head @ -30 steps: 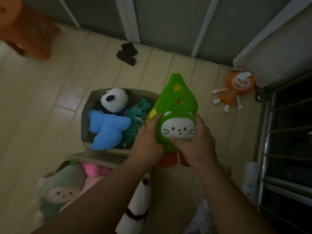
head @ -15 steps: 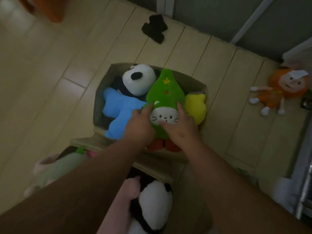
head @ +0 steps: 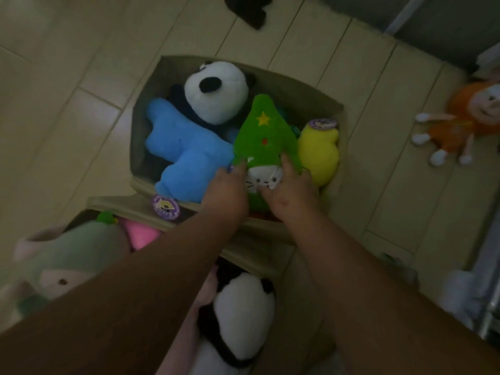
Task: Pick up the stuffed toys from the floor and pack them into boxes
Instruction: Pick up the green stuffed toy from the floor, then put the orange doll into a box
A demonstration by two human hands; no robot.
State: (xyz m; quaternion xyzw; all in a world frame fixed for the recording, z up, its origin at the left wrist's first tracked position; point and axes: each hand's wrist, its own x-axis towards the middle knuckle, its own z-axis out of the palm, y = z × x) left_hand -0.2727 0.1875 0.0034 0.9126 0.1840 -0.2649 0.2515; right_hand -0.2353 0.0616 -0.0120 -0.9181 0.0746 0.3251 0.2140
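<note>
A green tree-shaped toy with a white cat face lies in the tan box, between a blue toy and a yellow toy. A panda toy fills the box's far side. My left hand and my right hand press on the green toy's lower part, one on each side of its face. An orange doll lies on the floor to the right of the box.
A nearer box holds a pale green doll, a pink toy and another panda. A black cloth lies on the tiles beyond the far box. A metal grille stands at the right edge.
Both hands carried the green tree toy down from above the box and set it inside, between the blue and yellow toys. The view tilted down and closer.
</note>
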